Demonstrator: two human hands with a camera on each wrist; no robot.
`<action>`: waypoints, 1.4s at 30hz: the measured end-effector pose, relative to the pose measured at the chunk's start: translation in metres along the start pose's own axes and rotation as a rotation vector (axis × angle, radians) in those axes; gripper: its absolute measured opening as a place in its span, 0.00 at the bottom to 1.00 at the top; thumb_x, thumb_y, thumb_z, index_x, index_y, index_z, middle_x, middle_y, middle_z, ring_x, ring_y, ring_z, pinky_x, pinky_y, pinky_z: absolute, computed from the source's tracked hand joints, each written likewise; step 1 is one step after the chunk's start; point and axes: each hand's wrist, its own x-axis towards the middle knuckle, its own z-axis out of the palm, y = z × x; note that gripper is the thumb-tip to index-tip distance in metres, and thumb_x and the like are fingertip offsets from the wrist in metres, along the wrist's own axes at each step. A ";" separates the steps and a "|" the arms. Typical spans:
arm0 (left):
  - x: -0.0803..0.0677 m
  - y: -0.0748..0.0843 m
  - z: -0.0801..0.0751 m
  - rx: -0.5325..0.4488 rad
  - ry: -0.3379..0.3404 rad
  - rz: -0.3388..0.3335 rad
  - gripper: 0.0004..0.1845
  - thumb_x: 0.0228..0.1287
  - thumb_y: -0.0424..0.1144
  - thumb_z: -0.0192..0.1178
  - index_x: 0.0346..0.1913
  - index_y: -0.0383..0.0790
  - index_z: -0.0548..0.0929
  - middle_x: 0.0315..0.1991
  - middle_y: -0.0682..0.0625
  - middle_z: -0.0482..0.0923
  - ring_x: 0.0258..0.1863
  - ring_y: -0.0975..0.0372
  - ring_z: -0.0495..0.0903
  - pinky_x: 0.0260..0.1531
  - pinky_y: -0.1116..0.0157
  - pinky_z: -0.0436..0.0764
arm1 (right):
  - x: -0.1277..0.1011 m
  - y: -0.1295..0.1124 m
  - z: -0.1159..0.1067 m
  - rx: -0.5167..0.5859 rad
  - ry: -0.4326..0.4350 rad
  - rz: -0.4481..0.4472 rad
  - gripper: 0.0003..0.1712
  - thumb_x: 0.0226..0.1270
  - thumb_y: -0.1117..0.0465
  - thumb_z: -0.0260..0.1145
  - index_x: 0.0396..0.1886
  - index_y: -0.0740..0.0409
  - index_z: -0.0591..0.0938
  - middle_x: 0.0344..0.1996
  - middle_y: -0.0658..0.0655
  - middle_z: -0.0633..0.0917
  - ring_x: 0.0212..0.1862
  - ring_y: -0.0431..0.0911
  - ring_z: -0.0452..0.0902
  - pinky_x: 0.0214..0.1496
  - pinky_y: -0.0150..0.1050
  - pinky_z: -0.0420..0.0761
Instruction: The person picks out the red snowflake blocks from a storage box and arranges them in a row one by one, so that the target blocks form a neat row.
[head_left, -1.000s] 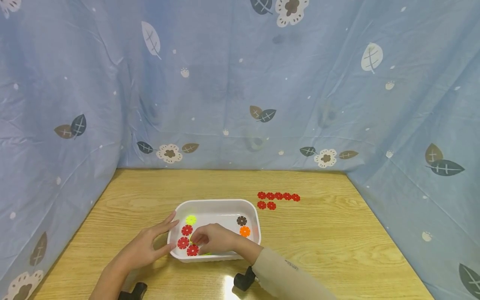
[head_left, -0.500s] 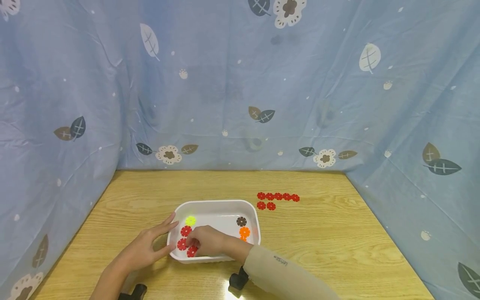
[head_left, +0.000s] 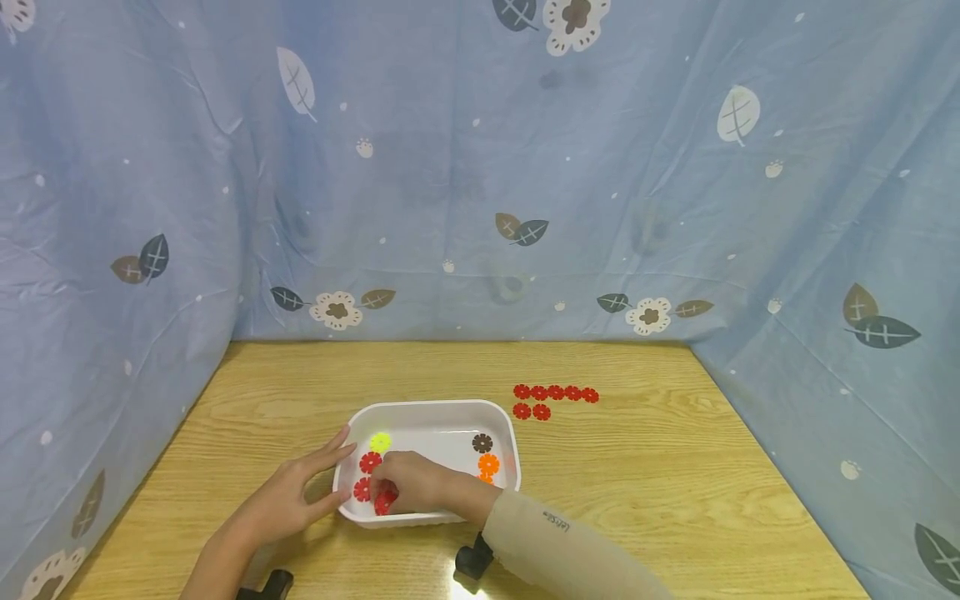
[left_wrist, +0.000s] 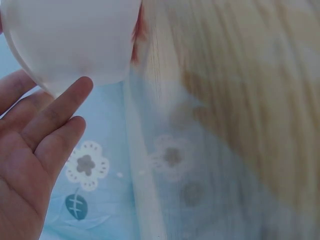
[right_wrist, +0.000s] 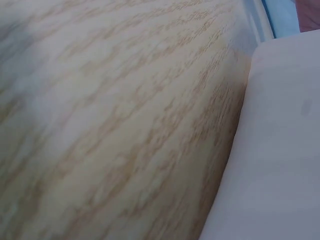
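Blue cloth printed with leaves and flowers (head_left: 480,167) hangs behind and to both sides of a light wooden table (head_left: 675,483), and everything lies in relation to the white rectangular plastic tray (head_left: 442,410) near the table's front edge.

Inside the tray, at its front left corner, the right hand (head_left: 412,482) has its fingers curled down over a red flower-shaped plastic disc (head_left: 385,502). The grip looks clamped on that disc, though the fingertips themselves are hidden under the knuckles, so the exact pinch cannot be told. The disc lies flat on the tray floor, directly beneath the fingers, and it is round, with no long axis to speak of. The right hand is the nearer one to it.

The left hand (head_left: 288,492) rests with straight fingers against the tray's outer left wall, holding nothing; the left wrist view shows those fingers (left_wrist: 55,112) touching the white rim (left_wrist: 70,45).

Also in the tray: two more red flower discs (head_left: 370,462) just left of the right hand, a yellow-green flower disc (head_left: 380,442) behind them, and towards the right wall a dark brown flower disc (head_left: 482,443) with an orange flower disc (head_left: 488,464) in front of it.

Beyond the tray's far right corner, well apart from it, a group of red flower discs (head_left: 555,393) lies in two rows on the bare table.
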 end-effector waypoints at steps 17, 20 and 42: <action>0.000 0.001 -0.001 0.016 -0.014 -0.026 0.30 0.54 0.49 0.62 0.61 0.50 0.70 0.66 0.54 0.60 0.60 0.58 0.66 0.54 0.64 0.72 | -0.008 0.002 -0.003 0.203 0.027 0.083 0.17 0.48 0.68 0.68 0.37 0.45 0.82 0.32 0.37 0.81 0.34 0.26 0.72 0.39 0.19 0.72; 0.000 0.001 0.000 0.011 -0.014 -0.023 0.29 0.54 0.49 0.62 0.61 0.49 0.70 0.66 0.54 0.60 0.60 0.58 0.66 0.54 0.63 0.72 | -0.013 0.002 -0.007 0.265 0.069 0.098 0.18 0.48 0.70 0.67 0.37 0.46 0.83 0.31 0.38 0.83 0.33 0.27 0.73 0.37 0.19 0.73; 0.001 0.000 0.000 0.016 -0.014 -0.039 0.29 0.55 0.50 0.61 0.60 0.47 0.71 0.67 0.53 0.58 0.60 0.58 0.66 0.54 0.52 0.71 | -0.081 0.040 -0.055 0.770 0.387 0.212 0.16 0.55 0.72 0.62 0.46 0.62 0.79 0.42 0.59 0.82 0.42 0.48 0.77 0.40 0.28 0.78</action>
